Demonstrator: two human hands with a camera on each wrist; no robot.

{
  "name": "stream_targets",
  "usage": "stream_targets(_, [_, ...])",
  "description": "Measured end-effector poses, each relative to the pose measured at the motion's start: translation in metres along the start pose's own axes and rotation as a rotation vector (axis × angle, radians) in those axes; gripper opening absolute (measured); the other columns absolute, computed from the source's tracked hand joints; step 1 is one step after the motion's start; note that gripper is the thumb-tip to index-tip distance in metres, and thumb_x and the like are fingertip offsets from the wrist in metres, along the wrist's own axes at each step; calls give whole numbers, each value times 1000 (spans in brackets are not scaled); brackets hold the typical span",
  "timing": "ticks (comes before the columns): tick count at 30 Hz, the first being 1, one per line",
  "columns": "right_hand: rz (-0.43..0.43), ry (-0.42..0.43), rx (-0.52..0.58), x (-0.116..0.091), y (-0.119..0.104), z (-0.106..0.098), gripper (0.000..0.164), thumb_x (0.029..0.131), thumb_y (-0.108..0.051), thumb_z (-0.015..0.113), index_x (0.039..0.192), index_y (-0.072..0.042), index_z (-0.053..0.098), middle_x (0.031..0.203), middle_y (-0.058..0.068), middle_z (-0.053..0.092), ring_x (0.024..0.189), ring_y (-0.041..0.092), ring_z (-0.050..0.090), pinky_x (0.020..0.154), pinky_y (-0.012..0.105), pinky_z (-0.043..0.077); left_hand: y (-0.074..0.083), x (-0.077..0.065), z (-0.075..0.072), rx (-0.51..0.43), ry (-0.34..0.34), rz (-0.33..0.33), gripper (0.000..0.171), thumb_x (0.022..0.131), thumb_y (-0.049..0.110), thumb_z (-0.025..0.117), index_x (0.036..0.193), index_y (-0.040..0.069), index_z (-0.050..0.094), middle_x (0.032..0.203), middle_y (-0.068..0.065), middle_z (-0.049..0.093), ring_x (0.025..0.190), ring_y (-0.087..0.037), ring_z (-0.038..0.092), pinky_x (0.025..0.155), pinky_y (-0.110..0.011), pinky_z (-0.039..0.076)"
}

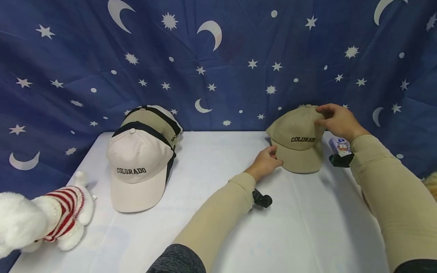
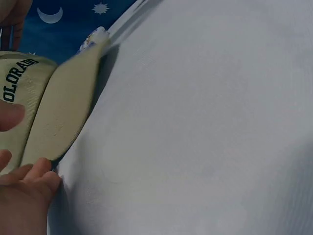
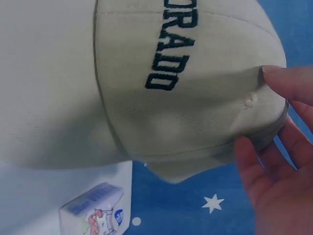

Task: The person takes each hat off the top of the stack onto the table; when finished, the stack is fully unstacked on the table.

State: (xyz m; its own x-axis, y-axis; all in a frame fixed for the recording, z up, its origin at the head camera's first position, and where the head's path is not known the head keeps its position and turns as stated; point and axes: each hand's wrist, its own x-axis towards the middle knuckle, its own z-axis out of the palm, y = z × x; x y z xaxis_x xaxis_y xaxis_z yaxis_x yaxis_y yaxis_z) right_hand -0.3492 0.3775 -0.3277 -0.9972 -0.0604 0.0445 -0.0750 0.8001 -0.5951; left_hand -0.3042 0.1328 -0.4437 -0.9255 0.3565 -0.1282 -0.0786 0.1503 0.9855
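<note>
Found tan cap (image 1: 297,127) at far right of counter (image 1: 211,170), COLORADO lettering to the front, against or very near the starred backdrop (image 1: 225,87). Cannot tell whether fully borne by counter or slightly raised; noted shadow below and right of brim (image 1: 297,161). At upper right of crown (image 1: 290,123): right hand (image 1: 341,119), pinching the cloth, some fingers curled round behind. On opposite side, by left edge of brim: left hand (image 1: 264,163), digits parted and loosely bent; cannot tell whether bearing any load. Judged mid-handling: positioning at right apparently near done, hands not yet clear; left to do, most likely, final settling and letting go. Just right of cap, beside right sleeve (image 1: 382,178): small purple box (image 1: 339,145). Well apart, at left of counter: pale cap (image 1: 136,163), likewise lettered, with more caps (image 1: 153,121) overlapping close behind; exact count unclear, none touched by either hand. Nearer front left: white plush (image 1: 65,212) in red-striped top.
</note>
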Motion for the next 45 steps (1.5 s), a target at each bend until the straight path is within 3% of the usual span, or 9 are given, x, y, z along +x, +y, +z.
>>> stream_targets(3, [15, -11, 9, 0, 0, 2, 55, 98, -25, 64, 140, 5, 47, 136, 29, 47, 119, 41, 45, 95, 50, 39, 0, 0, 1, -59, -12, -11, 66, 89, 0, 69, 149, 0, 42, 146, -16, 49, 130, -25, 51, 99, -24, 46])
stream_targets(7, [32, -12, 26, 1, 3, 3, 55, 98, -24, 63, 141, 6, 46, 137, 29, 46, 121, 43, 43, 99, 57, 36, 0, -2, 4, -47, -7, -12, 67, 89, 2, 70, 150, 2, 42, 149, -15, 46, 134, -24, 47, 103, -24, 41])
stream_targets(14, [61, 48, 25, 1, 11, 1, 54, 97, -23, 64, 140, 5, 47, 137, 30, 46, 123, 45, 43, 100, 58, 35, 0, -7, 12, -25, -9, -21, 68, 87, 6, 74, 148, 5, 46, 138, -11, 53, 119, -16, 52, 97, -21, 42])
stream_targets(23, [60, 64, 56, 3, 17, 0, 57, 96, -21, 64, 143, 6, 45, 140, 30, 45, 127, 44, 41, 102, 54, 35, 0, -5, 24, -47, -11, -34, 69, 86, 7, 75, 149, 7, 45, 146, -13, 49, 131, -22, 50, 101, -22, 43])
stream_targets(30, [94, 22, 71, -3, 20, -6, 68, 99, -25, 62, 153, 2, 32, 155, 33, 26, 141, 52, 24, 105, 67, 29, -2, -6, 25, -12, -20, -20, 66, 87, 11, 76, 147, 8, 48, 146, -13, 49, 131, -23, 50, 102, -23, 42])
stream_targets(37, [67, 20, 90, -16, 8, -6, 69, 99, -29, 64, 153, 0, 34, 155, 31, 27, 140, 51, 26, 104, 68, 30, 6, -21, 9, 23, -33, -10, 65, 88, 18, 77, 147, 15, 50, 151, -8, 45, 132, -20, 50, 100, -27, 45])
stream_targets(45, [-16, 8, 64, -39, -7, 1, 68, 97, -31, 67, 151, 0, 38, 151, 31, 35, 137, 49, 33, 99, 65, 35, 22, -50, -26, 47, -48, 48, 69, 89, 22, 77, 150, 15, 46, 153, -5, 42, 135, -19, 46, 103, -29, 44])
